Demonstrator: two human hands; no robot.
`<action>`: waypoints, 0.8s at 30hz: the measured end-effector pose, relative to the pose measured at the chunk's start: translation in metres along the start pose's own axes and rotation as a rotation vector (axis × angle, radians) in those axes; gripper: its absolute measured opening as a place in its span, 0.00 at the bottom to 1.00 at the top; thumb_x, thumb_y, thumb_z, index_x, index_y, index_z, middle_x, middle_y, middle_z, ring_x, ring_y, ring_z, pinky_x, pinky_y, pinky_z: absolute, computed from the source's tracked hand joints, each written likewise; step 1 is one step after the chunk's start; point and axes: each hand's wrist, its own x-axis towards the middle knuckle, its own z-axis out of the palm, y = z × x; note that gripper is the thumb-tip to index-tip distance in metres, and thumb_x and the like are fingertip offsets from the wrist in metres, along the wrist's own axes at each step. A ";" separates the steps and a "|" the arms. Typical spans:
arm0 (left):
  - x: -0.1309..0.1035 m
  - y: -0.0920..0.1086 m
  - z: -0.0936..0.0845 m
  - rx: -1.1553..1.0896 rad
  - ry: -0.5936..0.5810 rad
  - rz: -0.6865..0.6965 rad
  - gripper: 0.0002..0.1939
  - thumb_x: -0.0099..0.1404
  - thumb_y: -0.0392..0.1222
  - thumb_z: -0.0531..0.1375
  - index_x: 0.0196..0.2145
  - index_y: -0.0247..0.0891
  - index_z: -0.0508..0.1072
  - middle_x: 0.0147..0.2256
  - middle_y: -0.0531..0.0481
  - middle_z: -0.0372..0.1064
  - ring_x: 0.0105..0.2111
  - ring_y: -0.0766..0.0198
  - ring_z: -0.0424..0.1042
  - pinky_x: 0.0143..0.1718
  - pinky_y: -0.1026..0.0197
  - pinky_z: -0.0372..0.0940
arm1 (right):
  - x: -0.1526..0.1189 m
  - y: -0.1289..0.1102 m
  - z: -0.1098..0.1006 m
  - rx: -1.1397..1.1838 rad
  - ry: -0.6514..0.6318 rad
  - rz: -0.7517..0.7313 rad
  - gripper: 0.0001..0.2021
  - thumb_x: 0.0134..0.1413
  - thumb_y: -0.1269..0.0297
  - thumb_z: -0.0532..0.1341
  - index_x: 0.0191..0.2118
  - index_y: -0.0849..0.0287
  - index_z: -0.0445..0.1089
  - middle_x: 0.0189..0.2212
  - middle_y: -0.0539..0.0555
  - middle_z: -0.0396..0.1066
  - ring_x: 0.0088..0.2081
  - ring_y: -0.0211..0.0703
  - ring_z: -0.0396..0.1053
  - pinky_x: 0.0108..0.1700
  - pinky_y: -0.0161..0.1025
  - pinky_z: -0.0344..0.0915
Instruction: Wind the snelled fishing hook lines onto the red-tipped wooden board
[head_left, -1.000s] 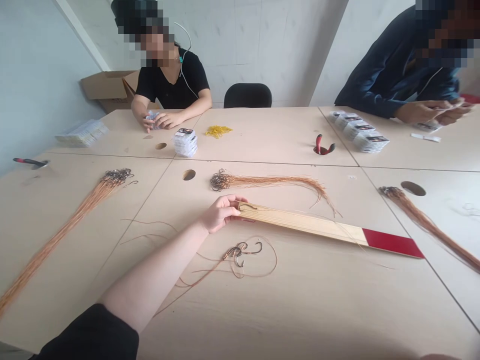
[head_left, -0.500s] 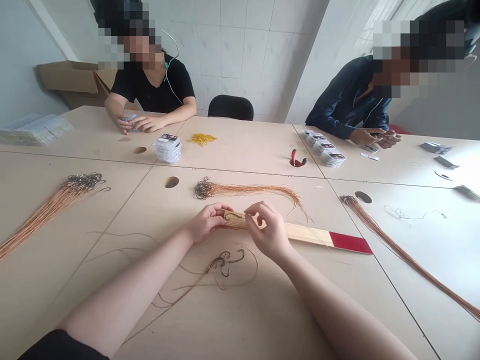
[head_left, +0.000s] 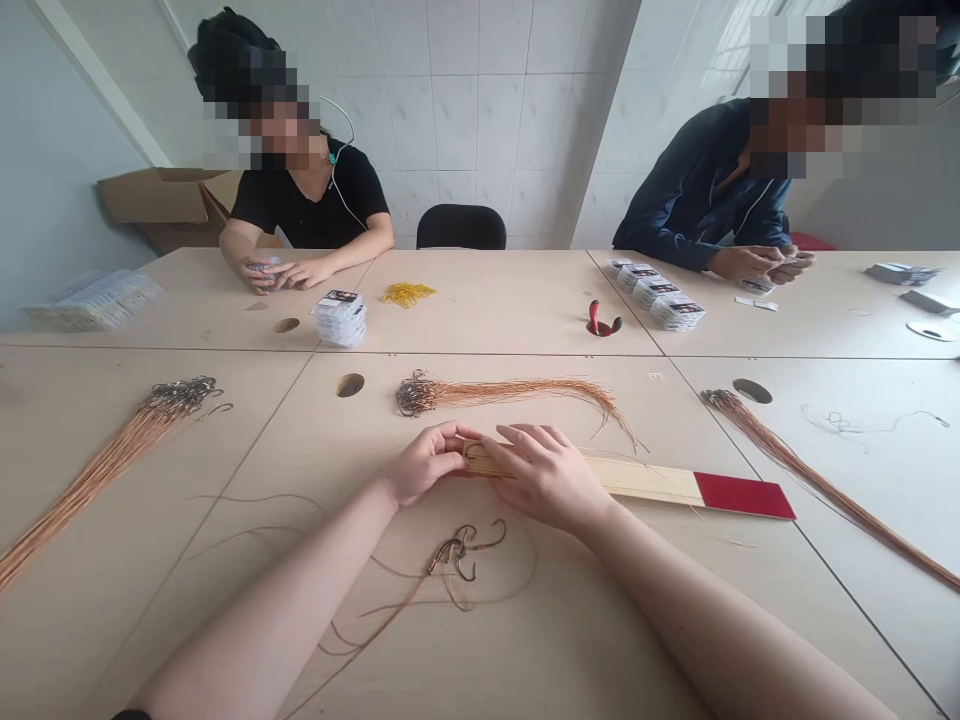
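A flat wooden board with a red end lies slanted across the table in front of me. My left hand pinches its left end between thumb and fingers. My right hand is laid over the board just beside, fingers across its top and thumb at the near edge. Between the hands, part of a fish hook shows on the wood, mostly covered by fingers. Thin line trails off the board to the right. Nearer me lie several loose fish hooks with tan lines attached.
Bundles of hooks on lines lie left, beyond the board and right. Farther off are stacked small packs, yellow pieces and red-handled pliers in a table hole. Two people sit opposite, their hands on small items.
My right hand has gone from a raised pinch above the board to lying across it, fingers extended. My left hand still holds the end. The view has tilted slightly upward.
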 end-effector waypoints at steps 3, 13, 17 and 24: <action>0.000 0.001 -0.004 -0.020 -0.052 -0.024 0.18 0.57 0.32 0.58 0.46 0.36 0.68 0.37 0.47 0.71 0.38 0.64 0.69 0.43 0.61 0.63 | -0.005 0.008 -0.001 -0.021 -0.084 -0.015 0.24 0.59 0.61 0.53 0.60 0.56 0.54 0.50 0.57 0.64 0.44 0.45 0.64 0.45 0.43 0.60; 0.004 0.006 -0.015 -0.066 -0.086 -0.082 0.18 0.56 0.32 0.59 0.46 0.34 0.71 0.42 0.43 0.73 0.42 0.62 0.71 0.47 0.60 0.62 | -0.004 0.006 0.002 -0.155 -0.274 -0.010 0.26 0.62 0.66 0.48 0.64 0.49 0.41 0.55 0.57 0.58 0.45 0.47 0.62 0.41 0.42 0.58; 0.005 0.007 -0.014 -0.074 -0.089 -0.104 0.19 0.55 0.32 0.60 0.47 0.32 0.71 0.43 0.40 0.73 0.44 0.58 0.71 0.49 0.57 0.61 | -0.001 0.003 0.004 -0.171 -0.281 -0.039 0.32 0.57 0.74 0.48 0.64 0.47 0.40 0.55 0.58 0.57 0.44 0.46 0.62 0.40 0.42 0.57; 0.005 0.005 -0.018 -0.077 -0.069 -0.122 0.17 0.52 0.31 0.61 0.43 0.32 0.73 0.39 0.42 0.74 0.37 0.62 0.73 0.41 0.61 0.64 | 0.000 -0.004 0.004 -0.140 -0.232 0.000 0.31 0.55 0.72 0.51 0.64 0.50 0.44 0.52 0.57 0.60 0.41 0.45 0.61 0.38 0.41 0.56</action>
